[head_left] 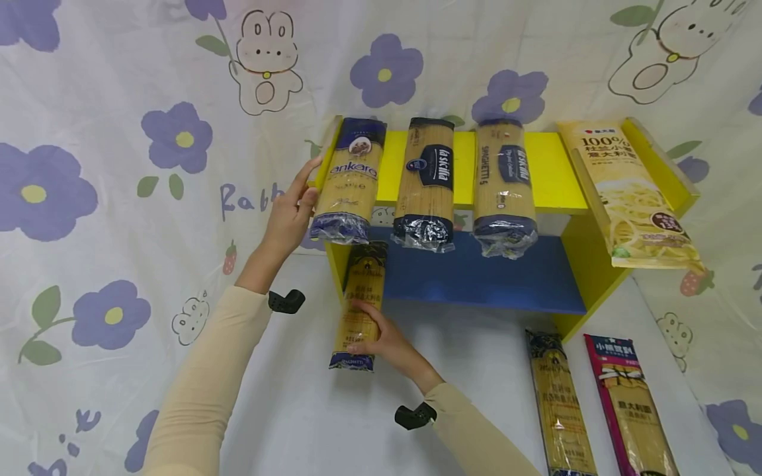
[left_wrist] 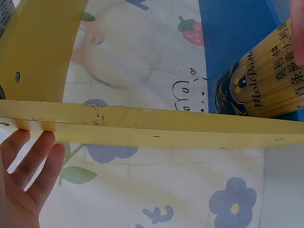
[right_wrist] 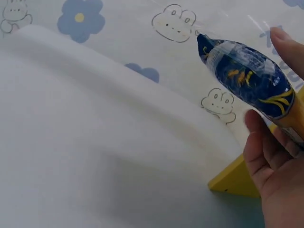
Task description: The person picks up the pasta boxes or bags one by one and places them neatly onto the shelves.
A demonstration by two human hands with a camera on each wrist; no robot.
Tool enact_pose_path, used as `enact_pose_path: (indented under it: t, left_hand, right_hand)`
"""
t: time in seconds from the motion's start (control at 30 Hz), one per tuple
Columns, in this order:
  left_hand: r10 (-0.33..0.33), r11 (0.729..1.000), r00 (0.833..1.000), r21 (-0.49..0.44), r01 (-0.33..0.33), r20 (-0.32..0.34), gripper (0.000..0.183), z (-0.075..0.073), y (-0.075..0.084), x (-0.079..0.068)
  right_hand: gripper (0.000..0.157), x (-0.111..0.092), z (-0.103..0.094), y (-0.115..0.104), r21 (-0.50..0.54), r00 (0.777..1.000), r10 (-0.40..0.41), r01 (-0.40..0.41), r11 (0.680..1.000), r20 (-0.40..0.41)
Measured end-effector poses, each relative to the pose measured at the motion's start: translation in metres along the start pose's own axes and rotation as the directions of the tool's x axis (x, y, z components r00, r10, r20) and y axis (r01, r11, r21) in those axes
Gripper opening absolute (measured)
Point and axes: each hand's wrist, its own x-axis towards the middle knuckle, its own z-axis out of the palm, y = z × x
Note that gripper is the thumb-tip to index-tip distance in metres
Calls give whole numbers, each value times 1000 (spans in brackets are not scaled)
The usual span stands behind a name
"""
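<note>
At the yellow-and-blue shelf [head_left: 476, 277], a long plastic-wrapped spaghetti pack [head_left: 354, 324], probably brittle, best held mid-length, is half-encircled by the right hand [head_left: 389, 340].

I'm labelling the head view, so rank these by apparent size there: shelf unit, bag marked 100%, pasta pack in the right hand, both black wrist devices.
1. Shelf unit
2. Bag marked 100%
3. Pasta pack in the right hand
4. Left wrist device and right wrist device: too alike to rank
</note>
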Motion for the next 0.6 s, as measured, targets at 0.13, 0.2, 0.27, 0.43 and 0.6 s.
enact_pose_path:
  t: [0.13, 0.2, 0.27, 0.43, 0.6]
  left_hand:
    - [6, 1000, 1000, -5, -6, -5, 69, 0, 0, 0]
    - [9, 1000, 1000, -4, -9, -6, 69, 0, 0, 0]
    - [8, 1000, 1000, -3, -8, -4, 70, 0, 0, 0]
    - [12, 1000, 1000, 3, -12, -2, 69, 1, 0, 0]
    - [18, 1000, 1000, 3, -18, -8, 69, 2, 0, 0]
  right_hand:
    - [96, -1, 0, -3, -38, 999, 6, -5, 999, 33]
    - [97, -1, 0, -6, -40, 999, 17, -16, 999, 33]
    - [98, -2, 1, -6, -35, 1000, 21, -21, 999, 16]
    - [104, -9, 7, 0, -64, 999, 20, -22, 998, -31]
    - [110, -17, 10, 8, -142, 999, -32, 28, 989, -21]
